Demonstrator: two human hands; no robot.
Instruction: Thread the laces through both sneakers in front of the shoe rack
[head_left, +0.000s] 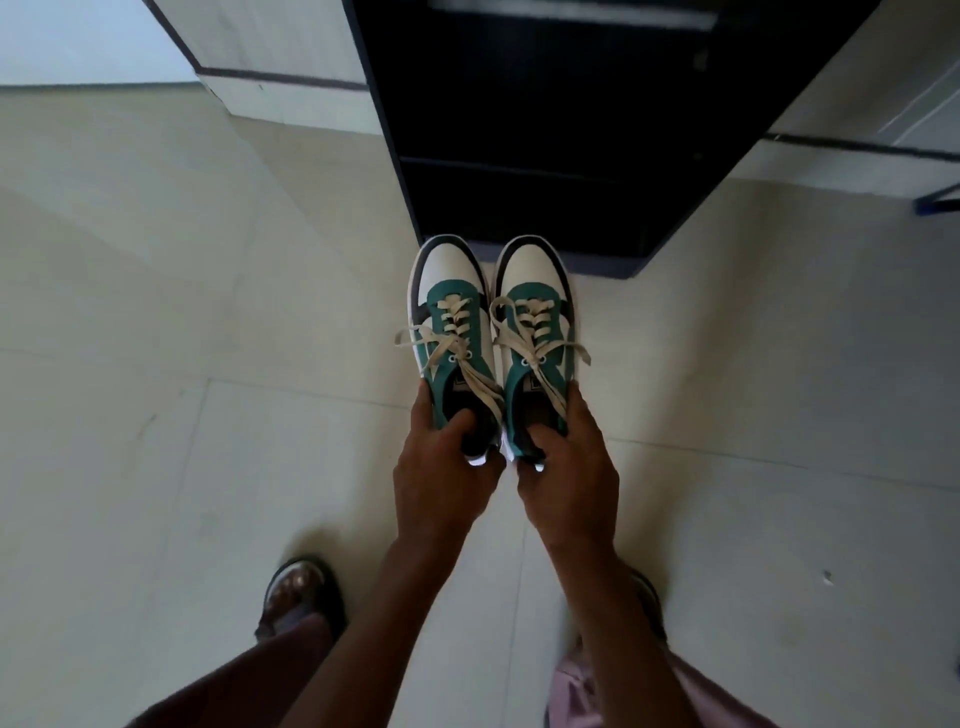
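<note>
Here I see left hand (441, 467) clamped on left sneaker (451, 332) heel, right hand (569, 467) on right sneaker (535, 338) heel; both lengthwise, toes toward black shoe rack (571, 156), cream laces (452, 353) loose.

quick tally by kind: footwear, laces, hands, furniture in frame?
Green-and-white canvas sneakers: 2, left and right, toes toward the rack
Cream flat laces: 2, and, threaded, ends loose
Bare hands: 2, left hand, right hand, each gripping a heel
Dark sandals on feet: 2, and
Black shoe rack: 1
Total: 9
</note>
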